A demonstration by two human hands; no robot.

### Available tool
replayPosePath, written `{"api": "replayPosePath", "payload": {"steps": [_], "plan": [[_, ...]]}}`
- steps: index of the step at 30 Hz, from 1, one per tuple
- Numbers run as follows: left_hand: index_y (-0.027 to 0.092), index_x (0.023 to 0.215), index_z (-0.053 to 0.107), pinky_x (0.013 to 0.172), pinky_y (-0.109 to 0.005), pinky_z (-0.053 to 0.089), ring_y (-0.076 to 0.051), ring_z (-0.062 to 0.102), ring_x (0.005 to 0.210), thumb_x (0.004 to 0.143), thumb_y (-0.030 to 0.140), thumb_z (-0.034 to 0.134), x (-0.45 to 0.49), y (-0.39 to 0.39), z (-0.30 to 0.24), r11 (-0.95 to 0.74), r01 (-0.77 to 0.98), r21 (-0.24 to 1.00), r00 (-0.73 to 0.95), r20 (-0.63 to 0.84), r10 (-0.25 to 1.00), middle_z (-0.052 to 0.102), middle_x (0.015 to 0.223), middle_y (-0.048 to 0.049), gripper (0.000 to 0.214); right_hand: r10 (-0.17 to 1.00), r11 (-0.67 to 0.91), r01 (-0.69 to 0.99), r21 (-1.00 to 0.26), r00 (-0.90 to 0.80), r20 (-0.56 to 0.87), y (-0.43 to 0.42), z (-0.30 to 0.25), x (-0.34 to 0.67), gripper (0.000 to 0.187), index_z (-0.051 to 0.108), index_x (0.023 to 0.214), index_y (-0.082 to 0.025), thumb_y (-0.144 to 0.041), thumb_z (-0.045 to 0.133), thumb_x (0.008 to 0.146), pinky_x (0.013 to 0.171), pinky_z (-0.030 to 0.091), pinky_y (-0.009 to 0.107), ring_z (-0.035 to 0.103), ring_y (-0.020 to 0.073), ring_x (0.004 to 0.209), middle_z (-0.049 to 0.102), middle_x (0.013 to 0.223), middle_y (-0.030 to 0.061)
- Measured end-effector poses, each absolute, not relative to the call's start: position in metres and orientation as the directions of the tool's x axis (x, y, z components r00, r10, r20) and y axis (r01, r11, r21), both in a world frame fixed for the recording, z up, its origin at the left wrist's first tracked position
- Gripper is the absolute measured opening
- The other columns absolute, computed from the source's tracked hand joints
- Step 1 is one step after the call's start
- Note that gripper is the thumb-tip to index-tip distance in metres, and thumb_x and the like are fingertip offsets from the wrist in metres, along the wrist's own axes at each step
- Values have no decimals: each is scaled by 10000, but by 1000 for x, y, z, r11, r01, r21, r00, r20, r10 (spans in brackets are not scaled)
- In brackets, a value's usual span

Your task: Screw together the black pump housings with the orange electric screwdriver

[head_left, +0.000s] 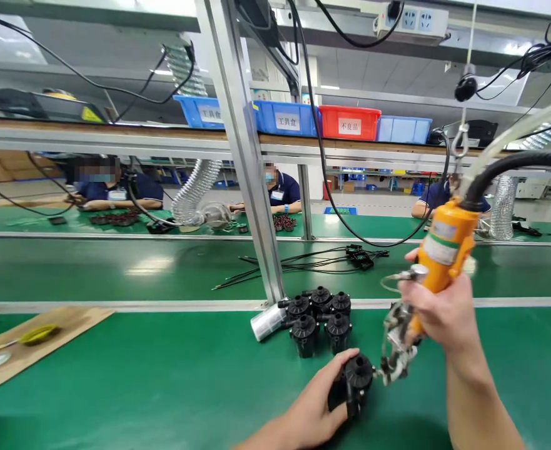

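My left hand [319, 403] is closed around a small black pump [358, 374] at the front of the green bench, its spout pointing toward me. My right hand [444, 309] grips an orange power screwdriver [444, 240], tilted, with a black cable and a clear hose at its top. The metal nose [397, 350] of the screwdriver points down and left, its tip at the right side of the pump. Whether a screw sits at the tip is too small to tell. Behind my left hand stand several more black pumps [304, 334].
A silver cylinder [268, 321] lies beside the pumps, near a metal post [244, 156]. Black cables [303, 262] lie on the middle strip. Brown cardboard [40, 340] with yellow-handled tweezers is at left. Blue bins [287, 117] and a red bin [350, 121] line the shelf. Co-workers sit opposite.
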State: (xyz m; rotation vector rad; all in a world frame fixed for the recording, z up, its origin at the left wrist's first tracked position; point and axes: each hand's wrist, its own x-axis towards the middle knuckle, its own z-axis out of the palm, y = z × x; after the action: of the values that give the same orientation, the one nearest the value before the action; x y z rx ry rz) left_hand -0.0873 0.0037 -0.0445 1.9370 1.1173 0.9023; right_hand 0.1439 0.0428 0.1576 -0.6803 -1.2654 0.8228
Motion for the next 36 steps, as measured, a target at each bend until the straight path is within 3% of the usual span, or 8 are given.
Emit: {"api": "replayPosePath", "payload": {"steps": [7, 11, 15, 22, 26, 28, 31, 36], "plan": [[232, 1345, 500, 1120, -429, 521, -303, 713, 1215, 868, 355, 850, -63, 7, -51, -318, 112, 942, 382, 255, 888, 726, 1338, -146, 604, 846, 500, -386, -775, 28, 532, 36, 155, 160, 537, 646, 1172, -229, -420, 905, 742, 437, 442, 249, 479, 107, 467, 549, 685, -58], [235, 1316, 576, 1066, -439, 561, -309, 721, 1143, 814, 456, 896, -62, 8, -49, -268, 132, 954, 384, 200, 902, 752, 1251, -104, 635, 841, 491, -479, -728, 42, 540, 39, 154, 129, 417, 639, 1087, -232, -390, 869, 776, 426, 412, 228, 451, 93, 446, 511, 639, -77], [241, 1372, 628, 1048, -469, 584, -328, 726, 1101, 786, 459, 911, -65, 10, -44, -281, 220, 934, 379, 184, 907, 772, 1156, -77, 687, 823, 549, -397, -735, 102, 559, 40, 151, 108, 474, 620, 1086, -238, -296, 906, 713, 473, 445, 240, 479, 94, 500, 558, 712, -65], [238, 1497, 578, 1128, -514, 541, -371, 709, 1205, 765, 375, 931, -65, 12, -51, -316, 215, 924, 345, 231, 910, 750, 1302, -129, 824, 819, 548, -353, -759, 39, 573, 35, 149, 105, 511, 598, 1133, -253, -290, 906, 726, 489, 461, 257, 465, 101, 506, 555, 697, -75], [246, 1486, 585, 1078, -489, 576, -343, 733, 1159, 805, 338, 891, -64, 10, -43, -312, 209, 927, 376, 218, 901, 770, 1287, -102, 752, 820, 551, -309, -775, 29, 571, 33, 151, 105, 504, 597, 1140, -252, -314, 888, 734, 480, 465, 258, 475, 106, 499, 554, 688, -75], [243, 1455, 614, 1055, -473, 589, -332, 744, 1124, 825, 293, 851, -64, 9, -36, -328, 201, 923, 400, 228, 888, 779, 1276, -91, 675, 816, 565, -274, -778, 44, 576, 31, 153, 101, 466, 603, 1093, -247, -309, 880, 723, 457, 452, 247, 472, 104, 485, 551, 676, -75], [250, 1446, 646, 1113, -503, 553, -380, 695, 1232, 784, 234, 832, -63, 10, -27, -379, 247, 892, 407, 259, 876, 765, 1330, -99, 688, 795, 596, -241, -766, 43, 605, 27, 154, 87, 420, 599, 974, -242, -286, 879, 664, 438, 445, 232, 476, 104, 479, 534, 638, -79], [279, 1440, 676, 1120, -576, 550, -436, 654, 1283, 739, 301, 878, -61, 12, -25, -333, 335, 882, 355, 209, 911, 781, 1304, -91, 730, 829, 526, -236, -817, -73, 555, 21, 149, 68, 431, 561, 934, -249, -312, 872, 642, 427, 433, 221, 461, 108, 472, 474, 578, -98]]}}
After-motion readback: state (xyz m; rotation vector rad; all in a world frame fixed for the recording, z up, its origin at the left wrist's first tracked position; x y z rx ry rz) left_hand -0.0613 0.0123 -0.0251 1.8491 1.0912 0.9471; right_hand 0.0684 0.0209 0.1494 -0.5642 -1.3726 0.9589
